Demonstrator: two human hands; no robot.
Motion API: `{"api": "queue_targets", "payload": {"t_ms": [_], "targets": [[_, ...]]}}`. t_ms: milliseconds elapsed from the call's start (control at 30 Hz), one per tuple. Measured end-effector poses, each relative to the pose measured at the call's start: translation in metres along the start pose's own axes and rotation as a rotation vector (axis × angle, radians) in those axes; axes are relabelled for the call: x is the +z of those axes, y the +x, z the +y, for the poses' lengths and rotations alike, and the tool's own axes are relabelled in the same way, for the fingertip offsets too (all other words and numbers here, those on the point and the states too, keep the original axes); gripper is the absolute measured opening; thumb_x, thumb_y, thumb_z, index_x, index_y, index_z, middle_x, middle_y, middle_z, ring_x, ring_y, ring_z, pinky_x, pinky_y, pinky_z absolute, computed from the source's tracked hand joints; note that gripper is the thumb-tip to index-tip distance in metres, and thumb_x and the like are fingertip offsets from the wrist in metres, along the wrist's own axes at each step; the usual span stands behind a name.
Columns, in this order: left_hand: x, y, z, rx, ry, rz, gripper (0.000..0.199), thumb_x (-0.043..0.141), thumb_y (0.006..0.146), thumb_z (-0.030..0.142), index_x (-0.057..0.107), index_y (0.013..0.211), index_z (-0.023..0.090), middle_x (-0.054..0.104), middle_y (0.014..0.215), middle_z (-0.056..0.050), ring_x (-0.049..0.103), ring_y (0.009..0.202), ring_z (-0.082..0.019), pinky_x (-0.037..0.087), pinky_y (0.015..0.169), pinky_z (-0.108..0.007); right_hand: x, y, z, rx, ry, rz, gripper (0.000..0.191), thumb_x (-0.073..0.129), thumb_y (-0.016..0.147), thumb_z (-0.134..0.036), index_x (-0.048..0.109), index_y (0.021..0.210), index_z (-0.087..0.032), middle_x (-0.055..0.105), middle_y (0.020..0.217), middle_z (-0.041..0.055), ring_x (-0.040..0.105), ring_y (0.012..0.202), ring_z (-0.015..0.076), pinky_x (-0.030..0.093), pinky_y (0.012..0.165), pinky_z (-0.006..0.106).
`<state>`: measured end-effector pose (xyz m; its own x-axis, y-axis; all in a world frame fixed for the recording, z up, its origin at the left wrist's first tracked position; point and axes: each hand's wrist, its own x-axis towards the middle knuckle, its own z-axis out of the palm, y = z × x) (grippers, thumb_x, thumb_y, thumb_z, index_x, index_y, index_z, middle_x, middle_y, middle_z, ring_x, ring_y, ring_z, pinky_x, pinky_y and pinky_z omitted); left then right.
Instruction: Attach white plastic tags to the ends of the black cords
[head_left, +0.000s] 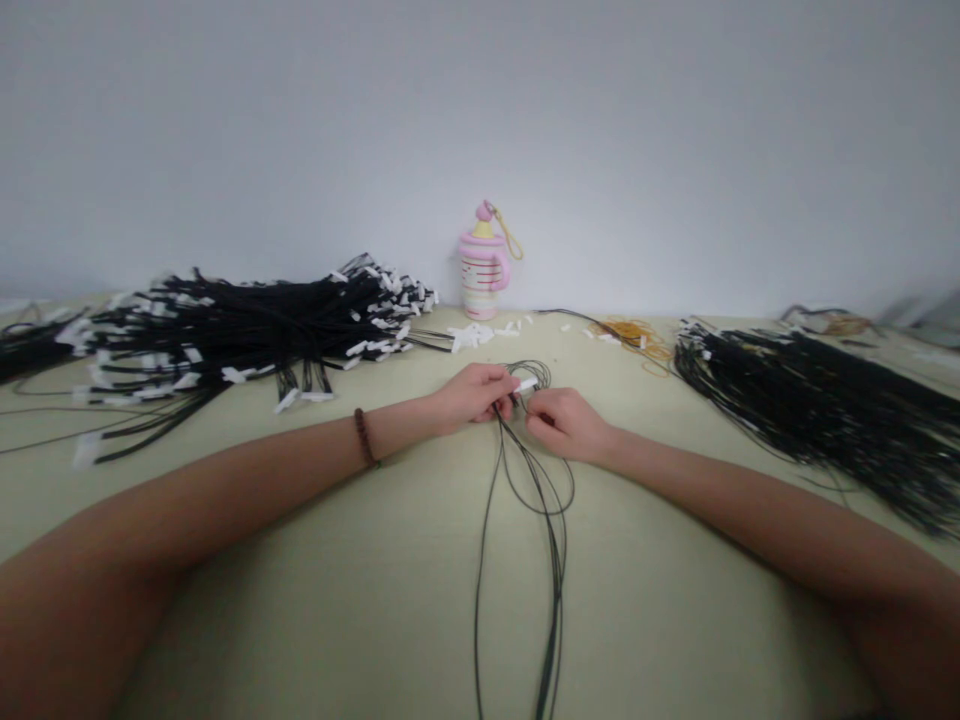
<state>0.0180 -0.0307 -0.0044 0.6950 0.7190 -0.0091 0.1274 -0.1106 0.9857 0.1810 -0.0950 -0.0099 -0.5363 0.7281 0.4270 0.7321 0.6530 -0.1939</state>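
Observation:
In the middle of the table, my left hand (480,393) is closed, its thumb and fingers pinching a small white connector (526,384). Just to the right, my right hand (564,422) is curled closed at a thin black wire (523,402) close to the connector. Several black wires (553,540) run from between the hands, loop on the table and trail down past the bottom edge of the view. Short curled wire ends (536,366) show behind the fingers. The fingertips of my right hand are partly hidden.
A big heap of black wires with white connectors (285,320) lies at the left. More black wires (817,410) lie at the right. A pink and white cup (480,275) stands by the wall. Loose white connectors (472,336) and yellow rubber bands (634,335) are scattered at the back.

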Motion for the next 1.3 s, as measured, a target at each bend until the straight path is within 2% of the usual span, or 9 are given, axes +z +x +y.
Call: {"api": "queue_targets", "payload": {"t_ms": [733, 1300], "targets": [[0.0014, -0.0005, -0.0002, 0.012, 0.046, -0.032, 0.023, 0.047, 0.08, 0.035, 0.048, 0.073, 0.013, 0.053, 0.05, 0.0, 0.031, 0.032, -0.002, 0.016, 0.032, -0.015, 0.0019, -0.0002, 0.0002, -0.017, -0.012, -0.034, 0.016, 0.042, 0.074, -0.018, 0.047, 0.059, -0.014, 0.048, 0.057, -0.0002, 0.041, 0.054, 0.008, 0.03, 0.054, 0.019], [0.0038, -0.0038, 0.0025, 0.085, 0.248, -0.043, 0.027, 0.043, 0.081, 0.037, 0.047, 0.07, 0.013, 0.054, 0.052, 0.001, 0.034, 0.035, -0.002, 0.024, 0.035, -0.014, 0.0037, -0.0001, 0.0015, -0.066, -0.057, -0.032, 0.018, 0.043, 0.074, -0.02, 0.046, 0.057, -0.014, 0.048, 0.057, -0.0003, 0.04, 0.054, 0.0079, 0.028, 0.054, 0.02]]}}
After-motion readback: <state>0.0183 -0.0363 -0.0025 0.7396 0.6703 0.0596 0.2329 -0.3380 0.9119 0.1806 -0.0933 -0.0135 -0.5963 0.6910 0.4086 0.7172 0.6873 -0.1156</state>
